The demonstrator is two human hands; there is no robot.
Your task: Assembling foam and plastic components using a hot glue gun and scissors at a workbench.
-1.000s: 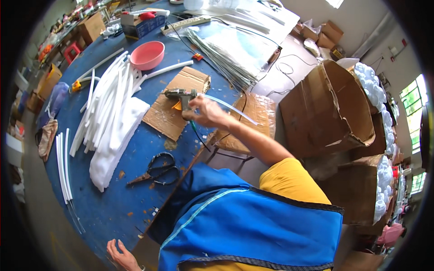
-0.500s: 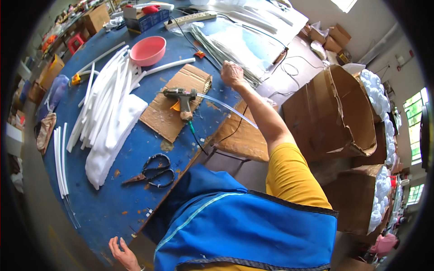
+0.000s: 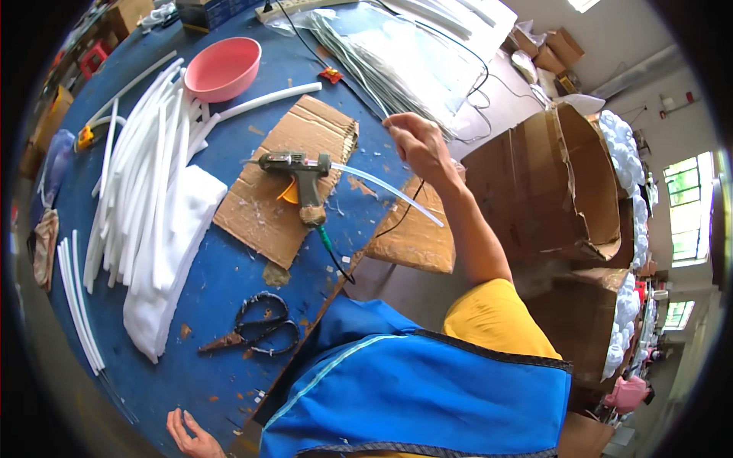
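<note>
My right hand (image 3: 418, 146) is raised over the table's right edge, fingers drawn together, with nothing visible in them. It hovers just right of a glue gun (image 3: 298, 174) lying on a sheet of cardboard (image 3: 263, 217), with a clear glue stick (image 3: 385, 193) jutting from the gun's back toward my forearm. Clear plastic bags (image 3: 397, 57) lie just beyond the hand. My left hand (image 3: 191, 435) rests flat on the blue table (image 3: 229, 290) near its front edge, fingers apart. Black-handled scissors (image 3: 256, 330) lie between the two hands.
White foam tubes (image 3: 141, 175) are heaped on the left, with a pink bowl (image 3: 223, 69) behind them. The glue gun's black cord (image 3: 397, 221) drops over the table edge. Open cardboard boxes (image 3: 550, 183) holding white foam netting (image 3: 622, 153) stand to the right.
My right hand let go of the glue gun, swung up and away toward the plastic bags, and now hangs there. The gun stays on the cardboard. My left hand has not moved.
</note>
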